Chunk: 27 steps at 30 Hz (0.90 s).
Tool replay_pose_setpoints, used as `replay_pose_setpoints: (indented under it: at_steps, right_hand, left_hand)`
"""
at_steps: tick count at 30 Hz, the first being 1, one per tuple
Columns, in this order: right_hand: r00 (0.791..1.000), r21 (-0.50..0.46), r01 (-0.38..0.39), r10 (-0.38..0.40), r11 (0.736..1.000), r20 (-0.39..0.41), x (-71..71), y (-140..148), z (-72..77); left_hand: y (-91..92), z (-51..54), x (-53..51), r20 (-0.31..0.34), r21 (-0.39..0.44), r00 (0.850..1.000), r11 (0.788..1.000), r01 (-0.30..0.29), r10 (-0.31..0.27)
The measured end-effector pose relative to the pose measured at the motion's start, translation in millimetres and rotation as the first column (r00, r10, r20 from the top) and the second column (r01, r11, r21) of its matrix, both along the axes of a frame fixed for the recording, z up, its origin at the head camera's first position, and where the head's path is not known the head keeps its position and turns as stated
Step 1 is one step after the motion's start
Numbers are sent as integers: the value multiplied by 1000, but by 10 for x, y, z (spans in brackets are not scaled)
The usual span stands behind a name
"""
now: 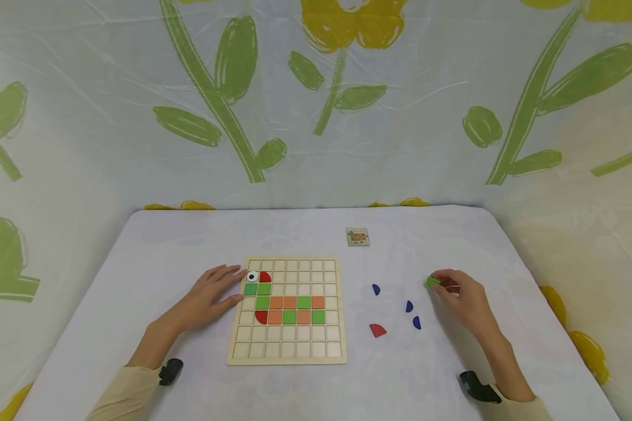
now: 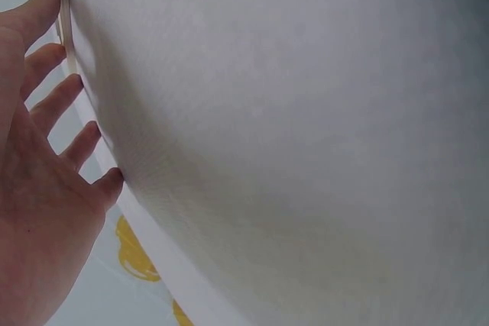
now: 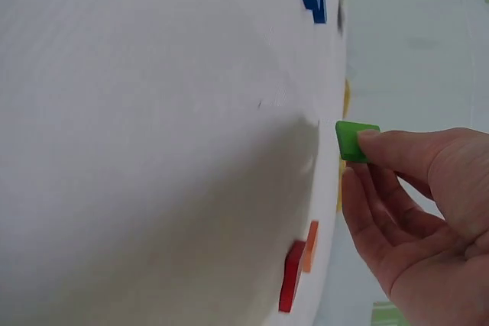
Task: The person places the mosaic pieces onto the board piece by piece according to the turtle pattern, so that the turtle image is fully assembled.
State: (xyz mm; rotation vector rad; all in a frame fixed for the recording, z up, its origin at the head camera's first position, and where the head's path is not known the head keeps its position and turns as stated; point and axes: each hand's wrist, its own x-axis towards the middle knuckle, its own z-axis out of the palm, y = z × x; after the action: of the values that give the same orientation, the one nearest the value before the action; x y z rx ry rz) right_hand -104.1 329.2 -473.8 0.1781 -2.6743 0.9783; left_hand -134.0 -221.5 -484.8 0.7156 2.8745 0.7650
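The right hand (image 1: 466, 301) pinches a green block (image 1: 432, 282) above the bench (image 1: 400, 374), right of the blue half-circles (image 1: 409, 306); the block is partly covered, its long axis unclear, its bare end pointing toward the board (image 1: 287, 361). The left hand (image 1: 208, 298), spread wide, touches the board's left edge; the picture card (image 1: 357, 237) is too small to read.

Table (image 1: 189, 234): white top
Board (image 1: 304, 333): gridded, lies flat, left of centre
Card (image 1: 358, 237): small, beyond the board's far right corner
Blue halves (image 1: 409, 306): three, apart from one another, right of the board
Red wedge (image 1: 377, 330): nearer the viewer than the blue halves
Orange piece (image 3: 311, 248): just beside a red piece (image 3: 290, 276), right wrist view
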Motion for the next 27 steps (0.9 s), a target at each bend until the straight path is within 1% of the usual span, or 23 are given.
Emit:
replay_pose_setpoints:
  at_steps: [7, 14, 22, 27]
  right_hand:
    - [999, -14, -36, 36, 999, -16, -96, -167, -9]
    - [998, -12, -65, 65, 998, 26, -176, -324, 17]
    - [993, -39, -102, 104, 994, 63, -254, -525, 41]
    - [987, -63, -131, 136, 989, 83, -291, -671, 43]
  left_hand:
    - [-12, -46, -18, -11, 2, 1000, 1000, 4, -4]
    - [-9, -47, -19, -9, -1, 1000, 1000, 2, -2]
    - [-4, -33, -14, -6, -2, 1000, 1000, 2, -2]
    - [-3, -24, -7, 11, -5, 1000, 1000, -7, 7]
